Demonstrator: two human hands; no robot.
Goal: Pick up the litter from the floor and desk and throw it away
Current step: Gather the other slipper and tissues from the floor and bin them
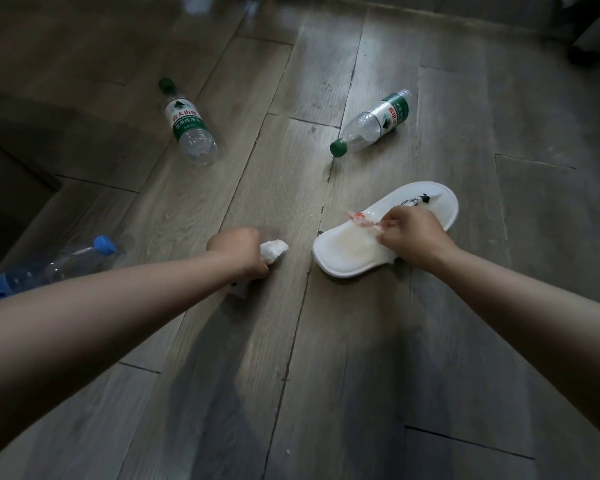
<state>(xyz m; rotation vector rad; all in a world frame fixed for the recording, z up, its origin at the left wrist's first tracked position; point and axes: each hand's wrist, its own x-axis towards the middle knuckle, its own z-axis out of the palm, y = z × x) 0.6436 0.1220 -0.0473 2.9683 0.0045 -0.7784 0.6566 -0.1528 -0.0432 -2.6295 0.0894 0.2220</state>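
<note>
The left hand (pixel 238 252) clutched a tissue (pixel 273 250) and the right hand (pixel 413 237) pinched a wrapper (pixel 361 216), while bottles (pixel 189 126) (pixel 374 124) (pixel 49 268) at eleven, one and nine o'clock lay uncollected.

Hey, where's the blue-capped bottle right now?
In the head view, the blue-capped bottle lies on its side on the wood floor at the far left, just beyond the left forearm.

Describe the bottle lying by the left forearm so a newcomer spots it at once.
Look at the wooden floor, along its left edge, just above the left forearm. A clear plastic bottle lies there on its side. Its blue cap and blue label set it apart from the two green-capped bottles farther out.
</note>
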